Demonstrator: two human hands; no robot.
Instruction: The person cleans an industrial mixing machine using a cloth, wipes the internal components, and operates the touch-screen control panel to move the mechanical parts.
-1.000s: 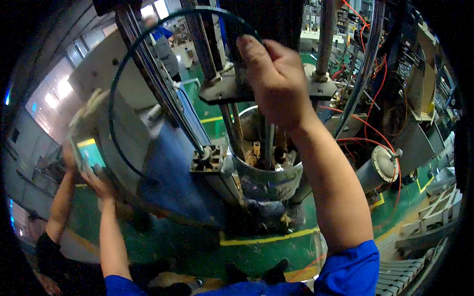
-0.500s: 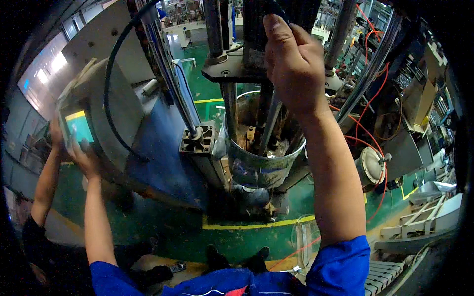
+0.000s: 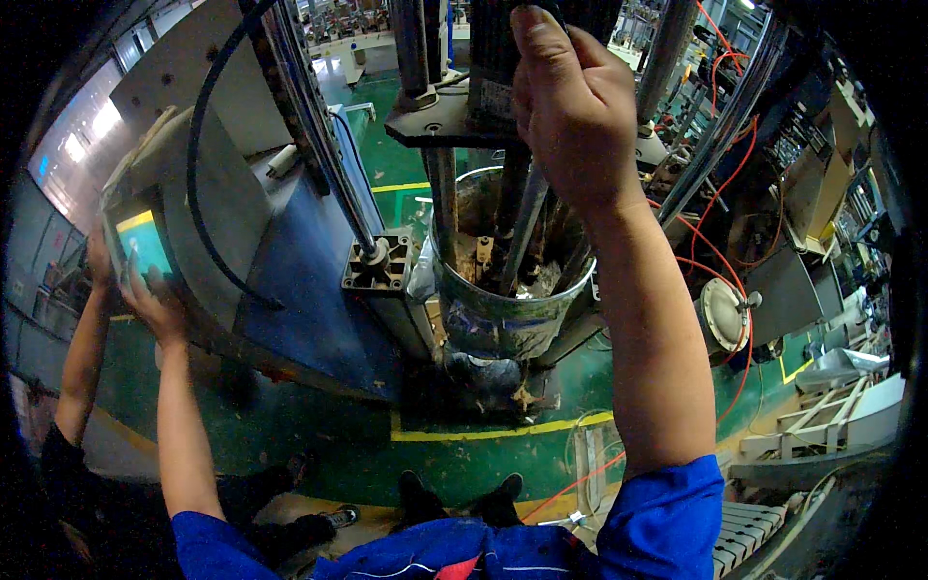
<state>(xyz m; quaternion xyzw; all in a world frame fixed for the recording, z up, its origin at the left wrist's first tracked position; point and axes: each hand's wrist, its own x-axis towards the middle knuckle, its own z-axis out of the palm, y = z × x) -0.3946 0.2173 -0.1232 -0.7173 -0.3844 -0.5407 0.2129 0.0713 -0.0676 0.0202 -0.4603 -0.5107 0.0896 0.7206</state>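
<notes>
My left hand (image 3: 155, 302) is at a lit touchscreen (image 3: 143, 244) set in a grey control box (image 3: 217, 217). Its fingers stretch out against the lower part of the screen. High up, my right hand (image 3: 578, 126) is closed in a fist around what looks like a black cable, of which only a short bit shows above the thumb. Behind that fist stands a machine with a dark metal plate (image 3: 430, 128) and steel rods. Below the plate, the rods reach into a stained metal drum (image 3: 507, 314); its inside is crusted with brown residue.
A co-worker's hand (image 3: 100, 259) rests at the control box's left edge. A thick black hose (image 3: 196, 145) loops over the box. Steel columns flank the drum. Red air lines (image 3: 727, 188) hang at right, near a round metal lid (image 3: 723, 314). Yellow lines mark the green floor (image 3: 338, 449).
The view has shifted slightly, so the machine and control box sit a little higher and further left. My right hand keeps its fist, and my left hand stays at the touchscreen.
</notes>
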